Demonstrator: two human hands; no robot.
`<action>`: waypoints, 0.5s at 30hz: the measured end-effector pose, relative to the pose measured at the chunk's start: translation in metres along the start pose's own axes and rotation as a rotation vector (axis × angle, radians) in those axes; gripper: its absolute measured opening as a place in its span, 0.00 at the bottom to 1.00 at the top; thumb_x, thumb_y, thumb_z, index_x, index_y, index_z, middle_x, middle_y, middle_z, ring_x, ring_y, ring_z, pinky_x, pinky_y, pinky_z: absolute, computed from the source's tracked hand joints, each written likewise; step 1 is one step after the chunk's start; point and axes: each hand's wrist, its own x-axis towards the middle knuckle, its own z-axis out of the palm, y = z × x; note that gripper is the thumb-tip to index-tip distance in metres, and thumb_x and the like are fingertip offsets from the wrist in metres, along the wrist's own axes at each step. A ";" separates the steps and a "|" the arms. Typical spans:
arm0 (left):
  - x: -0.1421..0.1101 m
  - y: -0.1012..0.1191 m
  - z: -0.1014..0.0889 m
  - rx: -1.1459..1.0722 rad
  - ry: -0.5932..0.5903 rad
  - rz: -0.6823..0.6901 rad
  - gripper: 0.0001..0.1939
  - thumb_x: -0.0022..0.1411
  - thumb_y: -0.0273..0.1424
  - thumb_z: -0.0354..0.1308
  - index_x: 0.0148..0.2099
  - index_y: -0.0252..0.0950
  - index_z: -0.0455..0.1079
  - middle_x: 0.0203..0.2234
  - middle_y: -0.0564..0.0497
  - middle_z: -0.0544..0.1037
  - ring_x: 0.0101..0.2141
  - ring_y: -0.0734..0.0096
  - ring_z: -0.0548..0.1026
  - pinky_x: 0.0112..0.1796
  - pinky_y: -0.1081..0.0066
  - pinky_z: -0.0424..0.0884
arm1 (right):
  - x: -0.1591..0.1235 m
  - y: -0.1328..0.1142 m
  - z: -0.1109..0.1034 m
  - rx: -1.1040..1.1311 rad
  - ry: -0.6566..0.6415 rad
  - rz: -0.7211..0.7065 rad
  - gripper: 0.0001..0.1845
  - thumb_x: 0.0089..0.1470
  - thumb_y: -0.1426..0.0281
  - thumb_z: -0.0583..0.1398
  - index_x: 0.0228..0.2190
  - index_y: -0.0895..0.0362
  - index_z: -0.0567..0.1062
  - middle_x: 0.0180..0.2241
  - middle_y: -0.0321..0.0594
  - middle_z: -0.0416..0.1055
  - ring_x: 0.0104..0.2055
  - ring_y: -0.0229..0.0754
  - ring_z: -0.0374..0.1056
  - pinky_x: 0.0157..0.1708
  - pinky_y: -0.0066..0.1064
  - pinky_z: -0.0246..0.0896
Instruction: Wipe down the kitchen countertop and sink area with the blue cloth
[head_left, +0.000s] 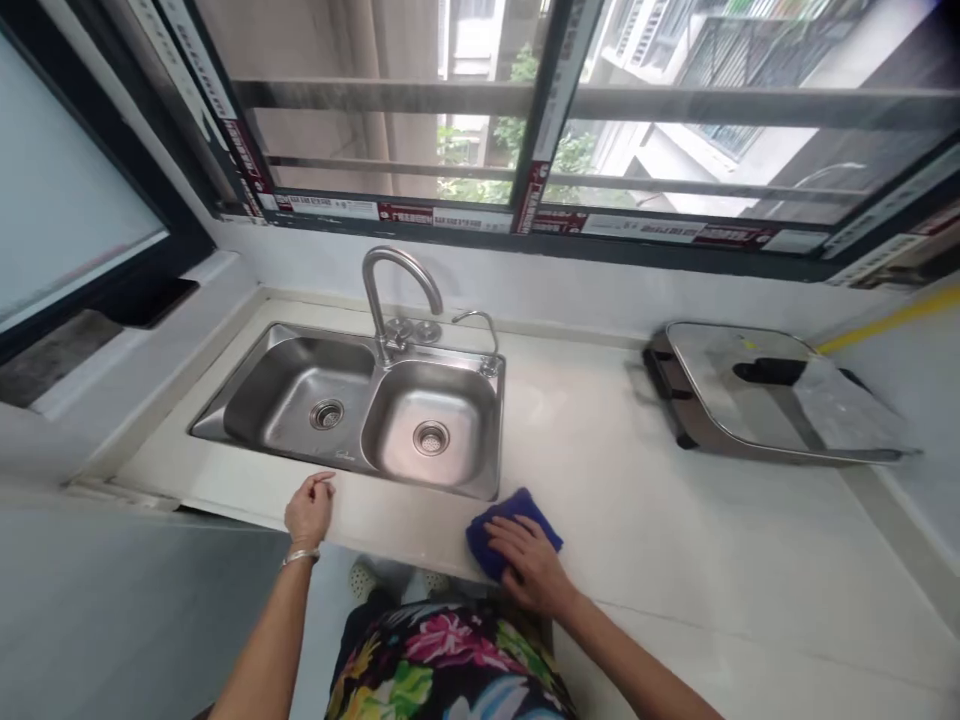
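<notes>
My right hand point(529, 562) lies flat on a dark blue cloth point(501, 525), pressing it onto the white countertop point(637, 500) near the front edge, just right of the sink. The fingers are spread over the cloth. My left hand point(309, 510) rests on the counter's front edge in front of the left basin, fingers loosely curled with nothing in them. A bracelet circles the left wrist.
A steel double sink point(360, 410) with a curved tap point(394, 290) and a small second tap point(480, 325) sits at the left. A lidded electric pan point(772, 395) stands at the back right. A barred window point(525, 130) runs behind.
</notes>
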 end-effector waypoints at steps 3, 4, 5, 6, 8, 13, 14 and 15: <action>-0.002 0.004 -0.001 0.023 -0.008 -0.003 0.18 0.62 0.33 0.47 0.44 0.41 0.78 0.30 0.54 0.81 0.30 0.68 0.74 0.33 0.71 0.65 | -0.030 0.016 -0.017 -0.099 0.018 0.103 0.30 0.47 0.76 0.53 0.52 0.52 0.74 0.60 0.43 0.69 0.65 0.47 0.61 0.65 0.51 0.52; -0.003 0.005 -0.001 0.032 -0.004 0.001 0.18 0.62 0.33 0.47 0.45 0.41 0.78 0.31 0.54 0.82 0.32 0.68 0.75 0.35 0.71 0.66 | -0.035 0.019 -0.020 -0.120 0.021 0.135 0.30 0.47 0.76 0.53 0.52 0.52 0.74 0.61 0.43 0.68 0.66 0.48 0.60 0.66 0.51 0.51; -0.005 0.006 -0.001 0.043 0.003 0.003 0.18 0.63 0.33 0.47 0.45 0.41 0.78 0.31 0.53 0.82 0.33 0.68 0.75 0.35 0.71 0.66 | -0.037 0.020 -0.022 -0.135 0.021 0.166 0.30 0.48 0.76 0.53 0.53 0.53 0.73 0.62 0.43 0.67 0.66 0.48 0.60 0.66 0.51 0.50; -0.006 0.007 0.000 0.057 0.012 0.003 0.18 0.63 0.32 0.46 0.45 0.40 0.78 0.31 0.53 0.82 0.33 0.67 0.75 0.35 0.71 0.66 | -0.036 0.019 -0.022 -0.144 0.018 0.191 0.30 0.48 0.76 0.53 0.53 0.54 0.73 0.62 0.43 0.66 0.67 0.49 0.59 0.67 0.51 0.49; -0.007 0.010 0.001 0.086 0.029 0.001 0.18 0.63 0.31 0.47 0.44 0.40 0.78 0.31 0.52 0.82 0.33 0.66 0.74 0.34 0.70 0.65 | -0.031 0.014 -0.020 -0.161 0.015 0.237 0.31 0.47 0.76 0.53 0.54 0.55 0.72 0.64 0.43 0.64 0.68 0.49 0.57 0.67 0.50 0.47; -0.007 0.011 0.004 0.135 0.064 -0.008 0.17 0.62 0.31 0.48 0.43 0.40 0.79 0.27 0.47 0.78 0.30 0.62 0.71 0.30 0.69 0.59 | -0.016 0.001 -0.008 -0.255 0.064 0.365 0.32 0.48 0.76 0.53 0.56 0.55 0.68 0.65 0.44 0.62 0.68 0.49 0.56 0.68 0.49 0.44; -0.007 0.010 0.005 0.143 0.069 -0.009 0.17 0.62 0.31 0.49 0.43 0.39 0.79 0.27 0.47 0.77 0.30 0.61 0.70 0.30 0.68 0.58 | -0.014 0.001 -0.005 -0.276 0.073 0.379 0.32 0.48 0.76 0.52 0.56 0.55 0.68 0.65 0.44 0.62 0.68 0.49 0.56 0.67 0.49 0.45; -0.007 0.008 0.006 0.155 0.075 -0.006 0.17 0.63 0.32 0.48 0.44 0.40 0.79 0.26 0.47 0.76 0.30 0.61 0.70 0.30 0.68 0.58 | -0.012 0.001 -0.002 -0.296 0.079 0.387 0.31 0.49 0.77 0.52 0.56 0.55 0.67 0.65 0.45 0.62 0.68 0.49 0.56 0.67 0.49 0.45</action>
